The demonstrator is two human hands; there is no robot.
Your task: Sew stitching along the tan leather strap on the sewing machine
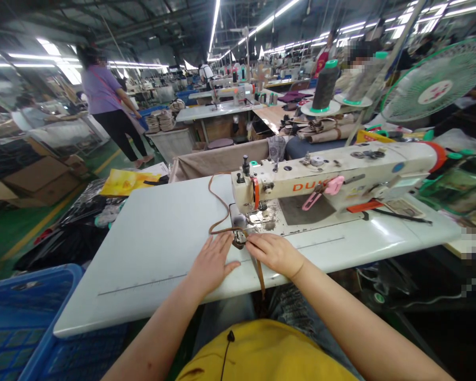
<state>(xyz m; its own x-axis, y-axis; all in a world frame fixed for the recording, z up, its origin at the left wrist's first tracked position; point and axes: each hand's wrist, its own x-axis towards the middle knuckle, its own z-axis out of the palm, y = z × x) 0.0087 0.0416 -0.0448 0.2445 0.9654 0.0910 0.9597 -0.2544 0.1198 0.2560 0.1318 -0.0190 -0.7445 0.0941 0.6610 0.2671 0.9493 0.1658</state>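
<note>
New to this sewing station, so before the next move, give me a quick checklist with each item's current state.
1. Brown leather strap lies free of tangles on the table: ok.
2. Strap seated under the presser foot: cannot tell, the right hand partly hides it.
3. Right hand is on the strap beside the foot: ok.
4. Left hand lies flat on the white table top: ok.
5. Fingers clear of the needle: cannot tell, the needle is not visible.
6. Dark thread cone stands upright on its stand: ok.
</note>
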